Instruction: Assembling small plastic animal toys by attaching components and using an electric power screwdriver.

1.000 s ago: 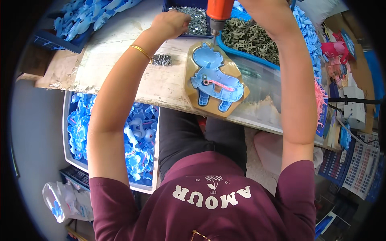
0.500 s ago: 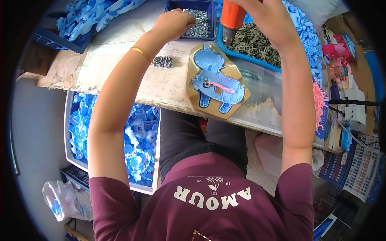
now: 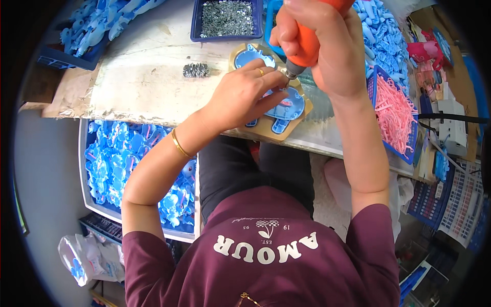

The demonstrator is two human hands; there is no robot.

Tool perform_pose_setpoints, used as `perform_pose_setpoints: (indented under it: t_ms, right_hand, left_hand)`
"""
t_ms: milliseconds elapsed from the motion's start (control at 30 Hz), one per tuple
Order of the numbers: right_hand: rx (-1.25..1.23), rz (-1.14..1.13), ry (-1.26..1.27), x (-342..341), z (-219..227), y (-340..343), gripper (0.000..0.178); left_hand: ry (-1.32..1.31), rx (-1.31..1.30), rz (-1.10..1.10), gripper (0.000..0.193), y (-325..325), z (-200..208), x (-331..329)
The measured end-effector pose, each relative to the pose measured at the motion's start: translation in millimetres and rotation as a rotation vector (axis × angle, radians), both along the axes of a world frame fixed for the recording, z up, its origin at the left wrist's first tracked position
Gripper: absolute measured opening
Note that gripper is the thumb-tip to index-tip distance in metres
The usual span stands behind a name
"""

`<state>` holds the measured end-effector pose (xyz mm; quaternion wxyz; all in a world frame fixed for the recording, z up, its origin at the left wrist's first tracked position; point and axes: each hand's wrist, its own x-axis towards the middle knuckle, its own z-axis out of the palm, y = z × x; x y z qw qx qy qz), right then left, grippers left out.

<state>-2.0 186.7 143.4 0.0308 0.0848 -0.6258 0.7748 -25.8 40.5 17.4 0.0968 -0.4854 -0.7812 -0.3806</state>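
My right hand (image 3: 332, 46) is wrapped round an orange power screwdriver (image 3: 309, 48), its metal nose tilted down and to the left. The tip meets the fingers of my left hand (image 3: 248, 94), which are drawn together over a blue animal-shaped plastic shell (image 3: 291, 105). Whatever those fingers pinch is too small or hidden to make out. The shell lies in a tan, many-sided holder (image 3: 279, 131) at the table's front edge. Part of a pink strip shows inside the shell, and my left hand covers much of its middle.
A dark blue tray of small screws (image 3: 227, 19) stands beyond my left hand. Left of the holder lies a little dark metal pile (image 3: 196, 70). Pink strips fill a basket (image 3: 394, 115) at right, beside heaped blue parts (image 3: 381, 38). Below the table, a bin (image 3: 135, 225) holds blue shells.
My left hand has come from the screw tray down to the shell. My right hand has brought the screwdriver down and nearer, its tip now at my left fingers.
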Motion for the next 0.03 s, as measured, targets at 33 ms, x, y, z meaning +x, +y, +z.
perform_pose_setpoints:
  t_ms: [33]
  right_hand:
    - [-0.001, -0.013, -0.005, 2.1, -0.8, 1.0, 0.024]
  left_hand:
    - [-0.054, 0.008, -0.002, 0.017, 0.4, -2.5, 2.1]
